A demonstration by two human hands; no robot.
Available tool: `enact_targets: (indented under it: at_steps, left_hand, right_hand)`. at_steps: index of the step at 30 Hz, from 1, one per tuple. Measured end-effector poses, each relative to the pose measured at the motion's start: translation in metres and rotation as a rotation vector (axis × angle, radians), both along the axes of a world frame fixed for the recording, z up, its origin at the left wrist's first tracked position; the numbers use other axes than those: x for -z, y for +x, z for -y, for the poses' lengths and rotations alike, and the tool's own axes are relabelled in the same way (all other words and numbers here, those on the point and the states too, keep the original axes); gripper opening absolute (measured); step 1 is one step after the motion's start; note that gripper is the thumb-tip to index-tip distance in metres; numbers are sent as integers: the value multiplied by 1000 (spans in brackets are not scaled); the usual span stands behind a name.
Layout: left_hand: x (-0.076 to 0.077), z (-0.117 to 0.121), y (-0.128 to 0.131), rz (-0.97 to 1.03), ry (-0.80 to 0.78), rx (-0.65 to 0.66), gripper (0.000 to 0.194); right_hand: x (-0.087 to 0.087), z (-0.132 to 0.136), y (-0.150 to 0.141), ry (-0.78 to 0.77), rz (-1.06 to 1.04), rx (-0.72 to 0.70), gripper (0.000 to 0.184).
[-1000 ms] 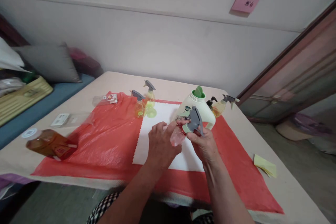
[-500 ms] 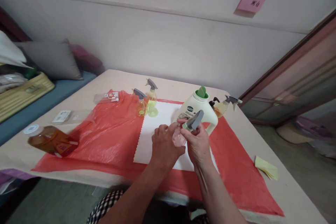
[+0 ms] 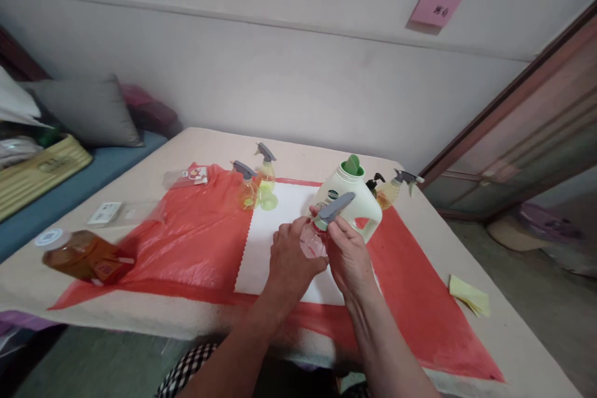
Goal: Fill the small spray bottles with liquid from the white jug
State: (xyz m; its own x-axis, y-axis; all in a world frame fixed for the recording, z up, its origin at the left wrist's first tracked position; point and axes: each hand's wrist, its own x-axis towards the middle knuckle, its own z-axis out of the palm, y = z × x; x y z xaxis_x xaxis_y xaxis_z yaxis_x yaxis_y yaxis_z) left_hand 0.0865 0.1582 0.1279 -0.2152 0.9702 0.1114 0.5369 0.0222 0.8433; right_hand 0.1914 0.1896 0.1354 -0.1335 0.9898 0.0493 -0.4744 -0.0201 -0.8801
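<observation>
And here's the left hand [image 3: 295, 256], curled snugly round the bottle [image 3: 311, 244], likely steadying it; the right hand [image 3: 346, 254] closes at its neck, under the sprayer [image 3: 336, 207], held up over the mat [image 3: 259, 255]. The red sheet [image 3: 196, 249] beneath probably guards the table [image 3: 513, 339]. Just beyond, the jug [image 3: 362, 204] stands upright, within easy reach.

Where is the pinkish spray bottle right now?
In the head view, the pinkish spray bottle is just right of centre, held between the left hand and right hand, in front of the white jug.
</observation>
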Motion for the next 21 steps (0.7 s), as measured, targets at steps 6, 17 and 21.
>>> enact_targets:
  at_steps: [6, 17, 21]
  left_hand:
    - [5, 0, 5, -12, 52, -21, 83]
    - [3, 2, -5, 214, 61, 154, 82]
    - [-14, 0, -18, 599, -13, 297, 96]
  right_hand:
    - [5, 0, -10, 10, 86, 203, 32]
    - [-9, 1, 0, -3, 60, 77, 42]
    - [-7, -11, 23, -70, -17, -142, 49]
